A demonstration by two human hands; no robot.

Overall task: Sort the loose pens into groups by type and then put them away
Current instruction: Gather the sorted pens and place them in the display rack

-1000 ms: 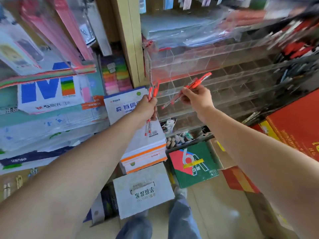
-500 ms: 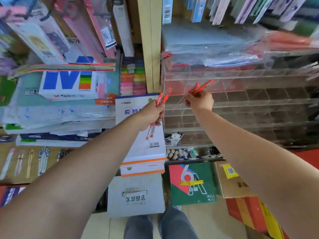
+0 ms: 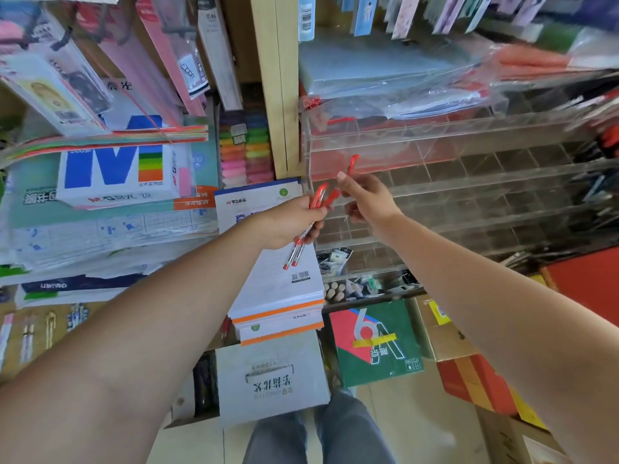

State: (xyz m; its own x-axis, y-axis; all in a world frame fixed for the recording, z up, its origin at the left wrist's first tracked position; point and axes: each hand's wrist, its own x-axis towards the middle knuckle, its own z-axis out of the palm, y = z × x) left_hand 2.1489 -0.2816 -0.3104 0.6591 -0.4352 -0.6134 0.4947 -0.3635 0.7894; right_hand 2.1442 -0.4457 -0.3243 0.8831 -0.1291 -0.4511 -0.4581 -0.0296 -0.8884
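My left hand (image 3: 289,222) grips two red-capped pens (image 3: 299,247) with clear barrels, caps up, tips pointing down over a stack of paper. My right hand (image 3: 366,195) pinches another red pen (image 3: 352,163) whose cap sticks up above the fingers; the rest of it is hidden by the hand. Both hands are close together in front of the left end of a clear acrylic pen rack (image 3: 469,182) with rows of small compartments.
A wooden post (image 3: 279,95) stands just left of the rack. Paper reams (image 3: 278,296) and boxes (image 3: 378,343) are stacked below the hands. Folders and packets crowd the shelves at left and above. Dark pens sit in the rack's far right.
My right hand has moved left toward my left hand, and its pens now point up rather than out to the right. The view has shifted left along the rack.
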